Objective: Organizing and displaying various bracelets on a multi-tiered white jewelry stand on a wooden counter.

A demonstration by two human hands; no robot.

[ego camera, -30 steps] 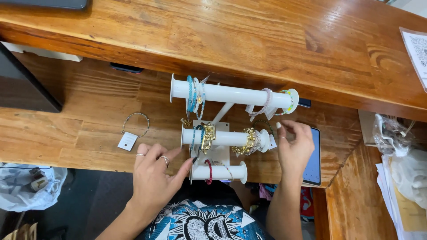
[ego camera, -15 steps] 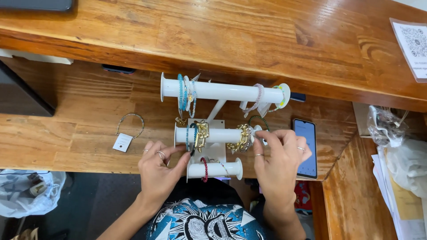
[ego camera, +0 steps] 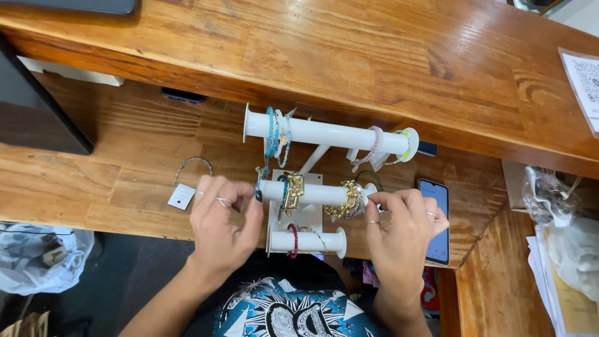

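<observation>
Pinching at both ends of the middle bar: your left hand (ego camera: 219, 232) has thumb and forefinger closed near the bar's left end cap, around a small dark bracelet or bead strand (ego camera: 259, 187) hanging there. Can't tell if you actually grip it or just touch it. Remaining fingers loosely curled, rings on two of them.

Your right hand (ego camera: 399, 228) has its fingertips closed at the right end of the same bar, right against the gold chain bracelet (ego camera: 349, 200). Looks like a light pinch on the chain or the end cap; which one isn't clear from this angle.

Status as I judge it: the white three-bar bracelet stand (ego camera: 315, 187) is already mostly loaded.
- Top bar: teal and beaded bracelets at left, pink and yellow-green ones at right.
- Middle bar: gold piece left of centre, gold chain at right, dark green one beyond it.
- Bottom bar: a red bracelet (ego camera: 293, 240) and a thin one beside it, lots of free space.

Off the stand: one tagged bracelet (ego camera: 190, 171) lies on the counter (ego camera: 93, 187) just left of your left hand, not touched.

A smartphone (ego camera: 435, 221) lies face up by your right hand. Plastic bags (ego camera: 37, 262) sit low at left.
</observation>
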